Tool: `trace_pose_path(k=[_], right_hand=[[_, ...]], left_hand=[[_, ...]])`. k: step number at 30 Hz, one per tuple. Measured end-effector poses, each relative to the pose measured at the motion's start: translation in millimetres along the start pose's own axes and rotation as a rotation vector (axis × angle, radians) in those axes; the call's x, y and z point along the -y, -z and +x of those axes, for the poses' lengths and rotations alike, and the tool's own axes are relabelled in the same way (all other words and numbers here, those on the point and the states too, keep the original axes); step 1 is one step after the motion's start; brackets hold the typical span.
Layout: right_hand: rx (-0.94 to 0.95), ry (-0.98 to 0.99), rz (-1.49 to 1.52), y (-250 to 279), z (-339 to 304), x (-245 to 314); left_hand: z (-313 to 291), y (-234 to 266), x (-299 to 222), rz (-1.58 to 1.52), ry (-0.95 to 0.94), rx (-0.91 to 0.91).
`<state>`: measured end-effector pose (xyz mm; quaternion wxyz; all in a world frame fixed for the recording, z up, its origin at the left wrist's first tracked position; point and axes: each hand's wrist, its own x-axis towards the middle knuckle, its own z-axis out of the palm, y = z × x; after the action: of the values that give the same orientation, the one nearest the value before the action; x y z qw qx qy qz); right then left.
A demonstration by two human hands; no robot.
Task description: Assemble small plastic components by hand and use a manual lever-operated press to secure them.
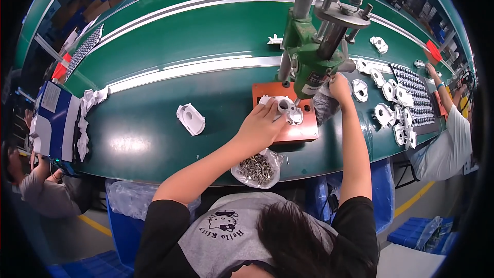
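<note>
In front of me a green bench press (pixel 310 67) stands over an orange base block (pixel 309 133). A white plastic housing (pixel 295 117) with a round grey collar lies on the block, under the press's tip. My left hand (pixel 265 123) curls its fingers over the housing's left side and holds it against the block. At the press head's right side is my right hand (pixel 340 88), its fingers closed next to a grey cylindrical handle (pixel 348 65). What those fingers grip is hidden. Below that hand sits a dark, plastic-wrapped bundle (pixel 325 105).
A clear bag of screws (pixel 256 170) lies at the bench's near edge. One white housing (pixel 191 119) rests to the left; several more (pixel 402 96) crowd the right beside a tray of black parts (pixel 419 92). A blue-and-white machine (pixel 54 118) stands far left. Co-workers sit at both sides.
</note>
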<state>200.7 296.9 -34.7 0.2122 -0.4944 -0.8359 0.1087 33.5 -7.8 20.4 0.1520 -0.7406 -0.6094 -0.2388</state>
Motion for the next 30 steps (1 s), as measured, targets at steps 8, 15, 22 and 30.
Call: trace_pose_path(k=[8, 15, 22, 30], right_hand=[[-0.045, 0.167, 0.566, 51, -57, 66], [-0.101, 0.5, 0.413, 47, -122, 122], [-0.038, 0.419, 0.5, 51, -136, 125], [0.081, 0.375, 0.653, 47, -133, 124]], left_hand=[[-6, 7, -1, -0.182, 0.068, 0.012], [-7, 6, -2, -0.184, 0.064, -0.11], [-10, -3, -1, -0.208, 0.103, -0.175], [-10, -5, 1, -0.242, 0.103, -0.181]])
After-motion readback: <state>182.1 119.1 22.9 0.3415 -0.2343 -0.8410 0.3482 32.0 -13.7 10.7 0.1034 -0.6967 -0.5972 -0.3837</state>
